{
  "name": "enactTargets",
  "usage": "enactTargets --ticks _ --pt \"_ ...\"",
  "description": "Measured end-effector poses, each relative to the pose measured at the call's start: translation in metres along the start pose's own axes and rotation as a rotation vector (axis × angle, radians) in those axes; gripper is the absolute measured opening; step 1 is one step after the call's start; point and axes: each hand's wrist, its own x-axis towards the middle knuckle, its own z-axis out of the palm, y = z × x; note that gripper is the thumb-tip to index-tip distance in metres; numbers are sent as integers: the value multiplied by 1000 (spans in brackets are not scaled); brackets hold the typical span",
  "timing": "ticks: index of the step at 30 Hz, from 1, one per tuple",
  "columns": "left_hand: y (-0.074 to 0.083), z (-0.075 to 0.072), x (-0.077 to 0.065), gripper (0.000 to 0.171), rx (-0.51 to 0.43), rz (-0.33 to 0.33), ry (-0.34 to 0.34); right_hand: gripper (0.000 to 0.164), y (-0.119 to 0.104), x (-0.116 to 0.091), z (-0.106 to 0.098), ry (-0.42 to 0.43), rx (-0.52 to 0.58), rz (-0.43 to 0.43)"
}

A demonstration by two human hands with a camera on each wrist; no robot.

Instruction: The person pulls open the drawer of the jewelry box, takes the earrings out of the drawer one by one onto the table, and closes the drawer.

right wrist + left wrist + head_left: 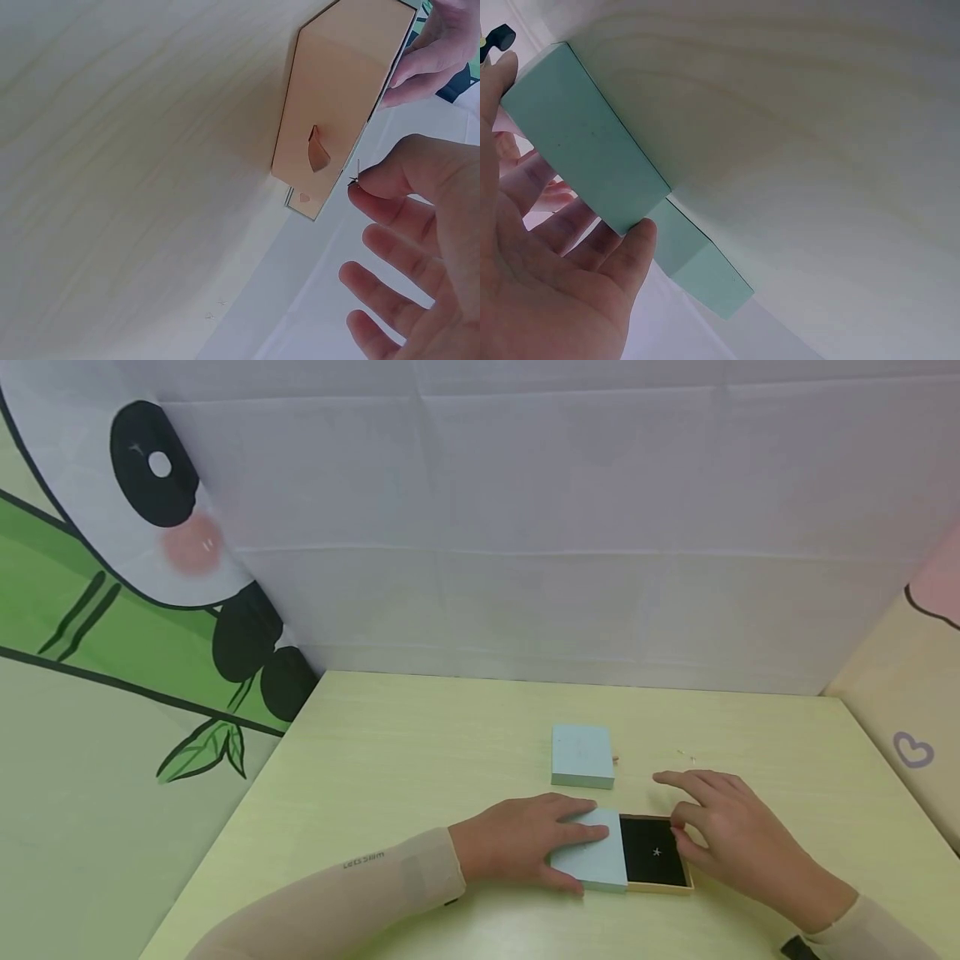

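My left hand (525,843) holds a light blue drawer box (588,860) on the table, its fingers spread over the sleeve and thumb at the near side. The drawer is pulled out to the right, showing a black pad (637,852) with a small star-shaped piece (657,852) on it. Over the drawer's right end, my right hand (727,827) pinches a tiny star-like stud earring (354,179) with a thin pin between thumb and index finger. Its other fingers are spread apart. An orange-tan pull tab (319,150) sticks out of the drawer's end face.
A second light blue box (582,756), closed, stands just behind the first, with a small tab (616,760) on its right. Two tiny pieces (686,756) lie on the pale wood table (420,743) farther right. A white cloth wall (525,527) rises behind the table.
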Motion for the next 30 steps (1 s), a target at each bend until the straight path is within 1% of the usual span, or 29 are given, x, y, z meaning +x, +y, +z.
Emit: enactTargets --ticks 15,30 --pt "-5 -5 25 79 -10 -41 11 37 40 10 5 6 12 -38" --pt "-4 -7 25 78 9 -36 15 39 44 9 7 10 12 -33"
